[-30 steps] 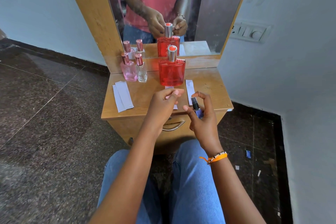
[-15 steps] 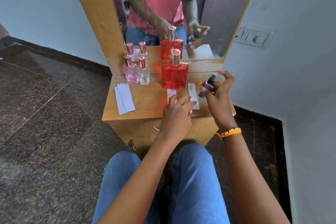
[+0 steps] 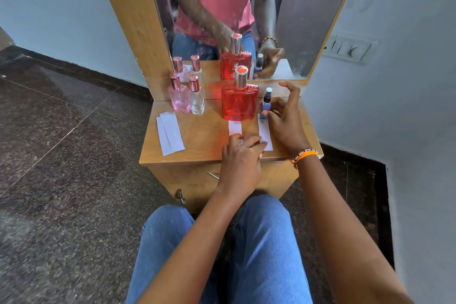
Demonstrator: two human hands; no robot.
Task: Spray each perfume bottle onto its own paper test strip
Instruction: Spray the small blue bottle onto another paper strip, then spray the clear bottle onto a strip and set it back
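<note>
head view: small blue bottle is in my right hand, standing upright at the far end of the right-hand strip, just right of the big red bottle. looks like each bottle gets parked at the head of its own strip so the pairs don't get mixed; red bottle sits at the far end of the middle strip the same way.

right hand: loosely curled, thumb and a couple of fingers pinching the blue bottle's body, index and the rest fanned out above it. can't tell if its base is on the tabletop or just off it.

left hand: mostly flat, fingers together and slightly bent, fingertips pressing the near end of the middle strip, one reaching the edge of the right-hand strip. holds nothing, i'd say it's just pinning paper so it doesn't slide.

pink bottle and clear bottle stand side by side at far left, caps on. two spare strips overlap in front of them, near left. my guess: those two pairs are not yet done.
</note>
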